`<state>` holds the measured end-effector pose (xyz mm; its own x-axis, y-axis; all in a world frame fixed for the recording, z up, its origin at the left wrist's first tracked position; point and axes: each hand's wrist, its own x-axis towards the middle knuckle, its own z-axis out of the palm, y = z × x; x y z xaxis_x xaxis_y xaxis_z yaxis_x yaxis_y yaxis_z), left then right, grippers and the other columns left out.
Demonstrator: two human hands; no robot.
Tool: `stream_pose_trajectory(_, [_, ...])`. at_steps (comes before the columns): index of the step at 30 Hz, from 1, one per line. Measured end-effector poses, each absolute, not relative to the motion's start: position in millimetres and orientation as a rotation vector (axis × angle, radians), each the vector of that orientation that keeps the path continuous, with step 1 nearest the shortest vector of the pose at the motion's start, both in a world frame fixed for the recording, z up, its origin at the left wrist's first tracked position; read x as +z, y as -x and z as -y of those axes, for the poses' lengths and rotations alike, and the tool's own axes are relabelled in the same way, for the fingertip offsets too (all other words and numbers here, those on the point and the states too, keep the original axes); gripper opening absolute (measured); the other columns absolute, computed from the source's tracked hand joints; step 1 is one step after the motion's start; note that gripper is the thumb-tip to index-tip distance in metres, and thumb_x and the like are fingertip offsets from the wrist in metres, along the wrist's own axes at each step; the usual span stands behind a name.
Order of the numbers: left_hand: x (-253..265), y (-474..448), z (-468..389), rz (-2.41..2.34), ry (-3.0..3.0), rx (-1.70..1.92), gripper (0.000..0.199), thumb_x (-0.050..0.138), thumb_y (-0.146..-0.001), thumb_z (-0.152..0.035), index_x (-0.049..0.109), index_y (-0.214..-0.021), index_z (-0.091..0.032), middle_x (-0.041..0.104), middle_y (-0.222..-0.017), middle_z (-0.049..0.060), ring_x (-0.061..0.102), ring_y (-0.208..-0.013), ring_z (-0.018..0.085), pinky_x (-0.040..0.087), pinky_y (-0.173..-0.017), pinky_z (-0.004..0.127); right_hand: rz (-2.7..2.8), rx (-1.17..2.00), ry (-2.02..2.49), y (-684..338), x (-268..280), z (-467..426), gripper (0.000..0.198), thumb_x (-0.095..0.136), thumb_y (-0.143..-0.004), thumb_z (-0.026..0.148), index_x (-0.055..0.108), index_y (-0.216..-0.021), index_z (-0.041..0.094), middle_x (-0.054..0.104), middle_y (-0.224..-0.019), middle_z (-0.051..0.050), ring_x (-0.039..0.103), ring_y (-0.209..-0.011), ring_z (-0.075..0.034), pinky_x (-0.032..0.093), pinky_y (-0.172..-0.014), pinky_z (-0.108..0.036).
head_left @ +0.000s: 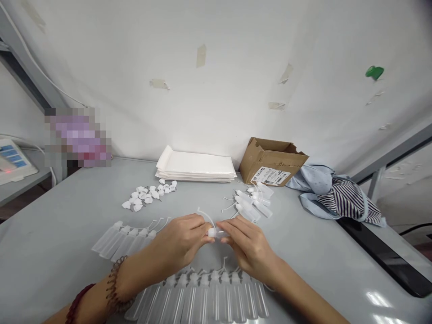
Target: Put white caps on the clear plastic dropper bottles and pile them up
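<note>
The bottle (220, 233) lies crosswise, its white cap (211, 232) leftward: my left fingers (198, 221) pinch it, my right fingers (235, 228) clamp the body (222, 234).

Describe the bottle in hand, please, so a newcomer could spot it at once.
Start at the grey table, then find the left hand and right hand above it. Between them is the translucent bottle with a white cap; unlike the other bottles, it is held.

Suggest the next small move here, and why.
Probably a slight turn of the white cap with the left hand while the right hand steadies the bottle: one pinches at the cap, the other holds the bottle. How tight the cap sits isn't visible.
</note>
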<state>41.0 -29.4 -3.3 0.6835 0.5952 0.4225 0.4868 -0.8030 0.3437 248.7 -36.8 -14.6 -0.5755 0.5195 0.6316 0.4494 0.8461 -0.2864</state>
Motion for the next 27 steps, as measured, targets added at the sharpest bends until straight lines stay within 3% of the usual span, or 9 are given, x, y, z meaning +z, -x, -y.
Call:
stream_pose_trajectory(6, [-0.9,-43.1,33.5,-0.893,-3.015,0.879,0.028,0.035,-0.096,-0.013,0.057,-0.079,-0.014,0.053,-0.065,0.002,0.043,-0.058,0.015,0.033,-0.053,0.027,2.225,0.373,0.783,-249.9,-11.9,35.4,0.021,0.044,-0.094,0.018,0.057,-0.110,0.016,0.064,-0.079,-0.007,0.057,-0.068,-0.018,0.049,-0.059,-0.030])
stream_pose_trajectory(10, [2.8,-42.4,31.6,-0.935,-2.711,0.808,0.025,0.040,-0.095,-0.020,0.060,-0.082,-0.014,0.058,-0.070,0.003,0.049,-0.064,0.015,0.037,-0.058,0.026,2.201,0.361,0.793,-249.5,-10.9,35.4,0.020,0.045,-0.093,0.019,0.057,-0.110,0.016,0.064,-0.079,-0.007,0.058,-0.069,-0.018,0.050,-0.060,-0.029])
stream_pose_trajectory(18, [20.7,-43.1,31.5,-1.088,-1.891,0.434,0.044,0.037,-0.094,-0.040,0.059,-0.064,-0.016,0.061,-0.063,0.000,0.048,-0.054,0.011,0.034,-0.051,0.022,2.228,0.047,0.670,-246.5,-15.5,37.0,0.025,0.051,-0.089,0.010,0.052,-0.114,0.013,0.067,-0.089,-0.012,0.057,-0.071,-0.020,0.050,-0.060,-0.031])
stream_pose_trajectory(27, [18.4,-46.3,34.2,-1.084,-1.934,0.533,0.040,0.041,-0.092,-0.035,0.056,-0.060,-0.016,0.057,-0.059,-0.001,0.051,-0.059,0.012,0.036,-0.059,0.022,2.300,0.218,0.777,-247.4,-13.1,41.0,0.026,0.033,-0.098,0.023,0.052,-0.112,0.012,0.057,-0.074,-0.007,0.050,-0.060,-0.017,0.043,-0.051,-0.027])
